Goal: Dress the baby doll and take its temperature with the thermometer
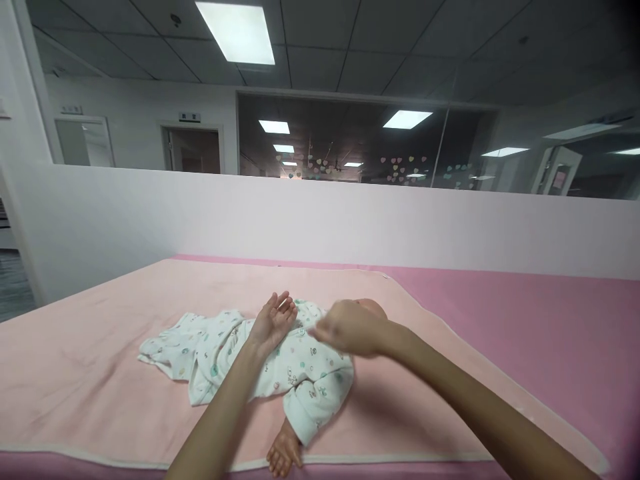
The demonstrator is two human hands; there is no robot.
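A baby doll (285, 373) lies on its back on the bed, dressed in a white suit with small green and brown prints. Its head (373, 308) points right, partly hidden behind my right hand. One bare doll hand (285, 451) rests at the near edge of the pink sheet. My left hand (274, 323) is over the middle of the suit, palm up, fingers slightly bent and empty. Above the doll's chest, my right hand (347, 328) is curled closed and slightly blurred. Its fingers are mostly hidden, so anything in them cannot be made out.
The light pink sheet (90, 333) covers much of a darker pink padded surface (550, 320). Behind it runs a low white wall (350, 223) with a glass window (345, 143) above. The suit's loose leg end (167, 347) spreads to the left.
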